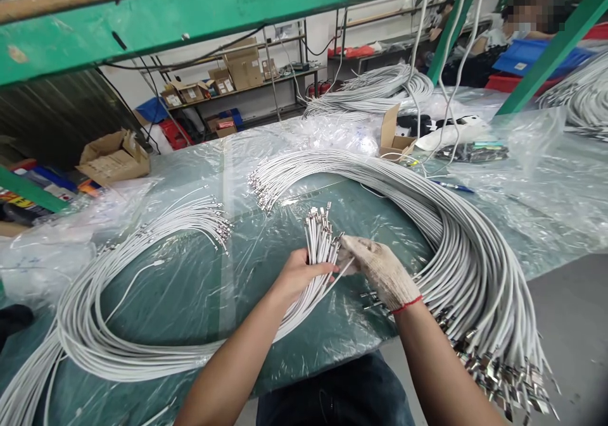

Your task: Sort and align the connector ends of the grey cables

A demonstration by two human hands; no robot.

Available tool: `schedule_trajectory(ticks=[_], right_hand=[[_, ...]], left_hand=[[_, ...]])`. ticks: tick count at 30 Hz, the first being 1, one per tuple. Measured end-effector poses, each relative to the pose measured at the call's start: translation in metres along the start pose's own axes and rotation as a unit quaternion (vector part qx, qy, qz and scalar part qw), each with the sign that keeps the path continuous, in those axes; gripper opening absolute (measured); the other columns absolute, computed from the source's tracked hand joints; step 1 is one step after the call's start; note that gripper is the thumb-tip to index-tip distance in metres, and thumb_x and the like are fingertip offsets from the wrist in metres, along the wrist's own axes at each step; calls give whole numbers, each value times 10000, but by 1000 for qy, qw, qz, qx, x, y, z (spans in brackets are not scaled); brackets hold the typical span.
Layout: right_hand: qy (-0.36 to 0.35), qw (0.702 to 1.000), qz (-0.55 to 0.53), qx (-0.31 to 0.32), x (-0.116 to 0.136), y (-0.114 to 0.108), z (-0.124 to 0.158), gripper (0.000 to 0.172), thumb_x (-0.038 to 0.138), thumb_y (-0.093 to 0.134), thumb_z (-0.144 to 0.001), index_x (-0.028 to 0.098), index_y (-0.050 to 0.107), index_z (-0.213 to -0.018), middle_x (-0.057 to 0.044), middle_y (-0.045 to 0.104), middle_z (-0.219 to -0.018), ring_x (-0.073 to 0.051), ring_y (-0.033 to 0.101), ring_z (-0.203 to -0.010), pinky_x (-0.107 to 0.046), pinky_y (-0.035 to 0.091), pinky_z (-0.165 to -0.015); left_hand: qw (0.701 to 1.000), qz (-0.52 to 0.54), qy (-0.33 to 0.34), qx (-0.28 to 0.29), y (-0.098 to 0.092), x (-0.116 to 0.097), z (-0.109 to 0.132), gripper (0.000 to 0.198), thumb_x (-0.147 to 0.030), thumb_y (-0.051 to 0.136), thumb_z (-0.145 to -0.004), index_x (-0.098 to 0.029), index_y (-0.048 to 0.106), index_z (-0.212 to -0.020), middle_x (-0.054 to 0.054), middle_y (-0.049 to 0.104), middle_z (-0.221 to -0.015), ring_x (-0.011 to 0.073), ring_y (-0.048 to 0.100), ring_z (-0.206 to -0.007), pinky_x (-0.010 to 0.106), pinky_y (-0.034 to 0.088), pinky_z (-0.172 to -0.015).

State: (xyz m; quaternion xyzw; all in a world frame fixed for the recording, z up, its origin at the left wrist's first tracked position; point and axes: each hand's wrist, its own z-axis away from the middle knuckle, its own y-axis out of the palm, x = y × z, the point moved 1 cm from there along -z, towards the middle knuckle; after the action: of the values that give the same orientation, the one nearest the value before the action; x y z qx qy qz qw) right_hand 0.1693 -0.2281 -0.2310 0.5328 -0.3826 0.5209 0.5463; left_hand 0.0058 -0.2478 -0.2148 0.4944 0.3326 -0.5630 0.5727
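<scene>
With my left hand [298,276] clasped around the cables [318,246], plugs [319,214] protruding above that grip, and my gloved right hand [375,266] just beside it, hold unclear, a loosened grasp could let cables slip out of line.

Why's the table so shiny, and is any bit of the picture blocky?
Head view: light bounces off the clear plastic sheet, making white streaks; head view: the left hand and its white cables look fairly sharp; head view: blocky squares cover a co-worker's head at upper right.
</scene>
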Motion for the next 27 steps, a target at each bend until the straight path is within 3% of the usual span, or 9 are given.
schedule_trajectory(ticks=[4, 12, 20, 24, 27], right_hand=[[-4, 1000, 13, 9, -2, 5, 3, 474, 635, 711, -727, 162, 691, -701, -60, 674, -619, -156, 586, -524, -260, 498, -511], [-25, 1000, -13, -7, 1, 4, 4, 465, 620, 757, -684, 163, 672, -674, -38, 638, -590, -145, 562, -504, -265, 484, -497], [6, 999, -45, 7, 2, 4, 5, 438, 589, 752, -697, 165, 646, -668, -23, 598, -536, -125, 504, -451, -244, 388, -430], [-18, 998, 62, -28, 6, 2, 5, 462, 628, 724, -695, 182, 619, -633, -22, 599, -532, -134, 507, -458, -255, 417, -472], [-31, 980, 191, -46, 1, -7, 0, 473, 629, 670, -739, 201, 581, -559, -16, 555, -468, -142, 485, -446, -267, 389, -481]], left_hand=[[1000, 9, -4, 18, -3, 2, -3, 310, -234, 869, -577, -102, 704, -803, 64, 718, -746, 155, 639, -605, 295, 522, -631], [999, 9, -6, 32, -8, 5, -8, 332, -246, 883, -552, -115, 659, -759, 10, 650, -676, 111, 578, -539, 267, 485, -584], [999, 2, -9, 31, -6, 2, -7, 303, -228, 868, -547, -120, 642, -718, 5, 635, -642, 111, 565, -525, 255, 455, -559], [1000, 7, 9, -9, -6, 3, -7, 265, -244, 849, -583, -111, 677, -735, 37, 672, -669, 130, 595, -576, 264, 471, -605], [999, 11, 14, -28, -5, 3, -7, 225, -241, 818, -625, -104, 693, -754, 79, 705, -726, 150, 627, -622, 268, 484, -616]])
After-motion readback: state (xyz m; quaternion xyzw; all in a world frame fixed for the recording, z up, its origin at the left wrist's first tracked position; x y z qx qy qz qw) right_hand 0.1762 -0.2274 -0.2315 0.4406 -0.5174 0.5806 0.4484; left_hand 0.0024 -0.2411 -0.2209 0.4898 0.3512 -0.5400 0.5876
